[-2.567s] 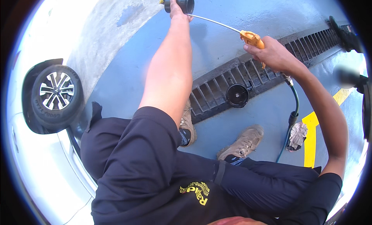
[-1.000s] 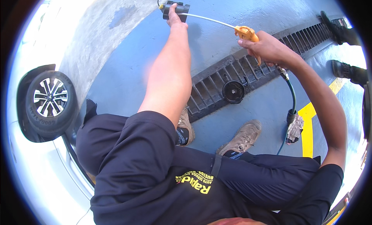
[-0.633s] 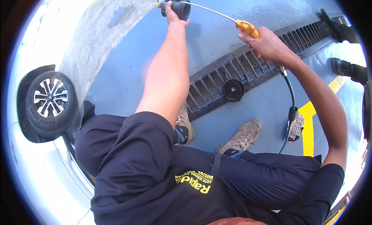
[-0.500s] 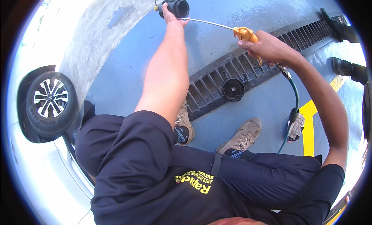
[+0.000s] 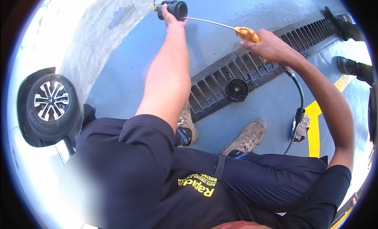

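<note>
At arm's length near the top edge, my left hand (image 5: 170, 18) is closed around a black cylindrical housing (image 5: 172, 8), its round open end turned to the right. A thin dark cable with a small connector and a yellow fitting come off its left side. My right hand (image 5: 271, 47) grips an orange-yellow air blow gun (image 5: 246, 33). The gun's long thin metal nozzle (image 5: 208, 22) reaches left to the housing's lower rim, beside my left fingers. Whether the tip goes inside I cannot tell. A green air hose (image 5: 301, 93) hangs from the gun's handle.
A black round cap (image 5: 236, 90) lies on a metal drain grate (image 5: 208, 87) crossing the blue floor. A crumpled greyish glove or rag (image 5: 302, 127) lies beside the hose, near a yellow floor line (image 5: 313, 130). A car wheel (image 5: 51, 102) is at left. Another person's dark shoes (image 5: 348, 65) stand at right.
Both hands have shifted slightly left, the housing and the blow gun moving with them. A blurred dark area now covers the lower left of the picture.
</note>
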A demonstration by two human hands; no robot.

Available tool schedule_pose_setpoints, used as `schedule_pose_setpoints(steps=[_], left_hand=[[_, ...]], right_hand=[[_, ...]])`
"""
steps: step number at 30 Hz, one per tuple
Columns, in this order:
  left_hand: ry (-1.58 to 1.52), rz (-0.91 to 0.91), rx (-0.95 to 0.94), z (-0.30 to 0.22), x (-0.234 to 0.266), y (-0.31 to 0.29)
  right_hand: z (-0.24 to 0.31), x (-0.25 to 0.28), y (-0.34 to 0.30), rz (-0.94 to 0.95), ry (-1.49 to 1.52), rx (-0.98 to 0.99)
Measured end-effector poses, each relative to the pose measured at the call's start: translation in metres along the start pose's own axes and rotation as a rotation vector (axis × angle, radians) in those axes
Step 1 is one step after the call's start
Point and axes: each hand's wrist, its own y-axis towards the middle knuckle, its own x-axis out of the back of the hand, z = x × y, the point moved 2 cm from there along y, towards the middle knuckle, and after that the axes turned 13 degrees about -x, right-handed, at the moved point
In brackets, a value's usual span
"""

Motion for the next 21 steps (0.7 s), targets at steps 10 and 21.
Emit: schedule_pose_setpoints(steps=[10, 21], left_hand=[[0.086, 0.032, -0.074, -0.002, -0.002, 0.002], [0.055, 0.008, 0.043, -0.001, -0.007, -0.01]], right_hand=[[0.0, -0.001, 0.004, -0.089, -0.092, 0.005], [-0.009, 0.002, 0.001, 0.051, 0.093, -0.018]])
